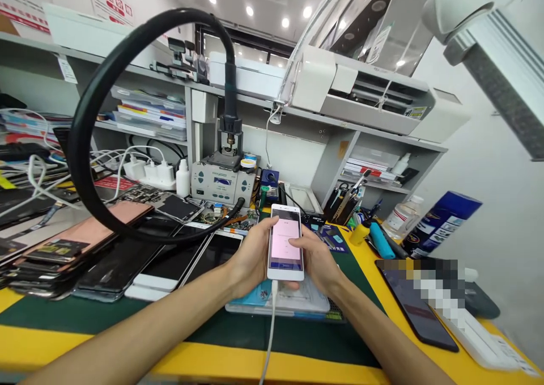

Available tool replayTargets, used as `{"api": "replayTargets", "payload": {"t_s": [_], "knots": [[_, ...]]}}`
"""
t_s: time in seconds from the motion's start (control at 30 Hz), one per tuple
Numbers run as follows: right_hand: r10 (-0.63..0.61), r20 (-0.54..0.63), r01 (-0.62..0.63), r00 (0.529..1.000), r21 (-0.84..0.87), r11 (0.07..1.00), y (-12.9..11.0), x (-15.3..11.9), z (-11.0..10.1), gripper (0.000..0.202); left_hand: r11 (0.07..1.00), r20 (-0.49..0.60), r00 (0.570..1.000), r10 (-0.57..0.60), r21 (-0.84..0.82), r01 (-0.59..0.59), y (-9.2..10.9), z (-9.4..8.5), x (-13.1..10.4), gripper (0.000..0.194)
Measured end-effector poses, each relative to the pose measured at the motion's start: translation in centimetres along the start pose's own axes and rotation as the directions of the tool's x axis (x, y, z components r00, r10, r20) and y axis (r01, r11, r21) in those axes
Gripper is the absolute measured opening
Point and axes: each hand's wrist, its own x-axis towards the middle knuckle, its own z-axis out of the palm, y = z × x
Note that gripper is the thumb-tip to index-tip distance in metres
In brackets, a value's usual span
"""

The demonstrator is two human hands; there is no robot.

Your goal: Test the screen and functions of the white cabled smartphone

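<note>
A white smartphone (286, 243) with a lit pinkish screen is held upright between both hands, tilted back toward me. My left hand (250, 257) grips its left edge, the thumb lying near the upper left of the screen. Around the right edge is my right hand (318, 260), its thumb over the middle of the screen. A white cable (272, 322) runs from the bottom of the phone down past the table's front edge. Beneath the hands lies a clear plastic case (312, 300) with blue parts, on the dark green mat (323, 339).
Phones and screens (114, 260) are piled at the left. A black flexible hose (80, 130) loops above them from a grey soldering station (223, 185). At the right are a dark phone (419, 308), a clear bottle (403, 215) and a blue can (444, 223). Shelves stand behind.
</note>
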Motion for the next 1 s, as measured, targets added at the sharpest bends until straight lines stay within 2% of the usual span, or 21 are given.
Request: {"api": "replayTargets", "payload": {"t_s": [0.17, 0.4, 0.63, 1.0], "knots": [[-0.020, 0.009, 0.020, 1.000, -0.019, 1.000, 0.00, 0.03, 0.02, 0.039, 1.000, 0.036, 0.999, 0.018, 0.003, -0.019, 0.01, -0.08, 0.08, 0.049], [-0.007, -0.007, 0.007, 1.000, -0.009, 1.000, 0.10, 0.05, 0.06, 0.040, 1.000, 0.019, 1.000, -0.002, -0.002, 0.002, 0.09, 0.06, -0.09, 0.052], [-0.017, -0.008, 0.017, 1.000, 0.048, 0.999, 0.09, 0.02, 0.15, 0.038, 1.000, 0.053, 0.999, 0.008, -0.010, -0.008, -0.06, -0.22, 0.00, 0.053], [-0.003, -0.013, 0.003, 1.000, 0.023, 1.000, 0.14, -0.11, 0.15, 0.039, 1.000, 0.050, 0.999, -0.003, 0.005, 0.003, 0.00, -0.09, -0.08, 0.053]]}}
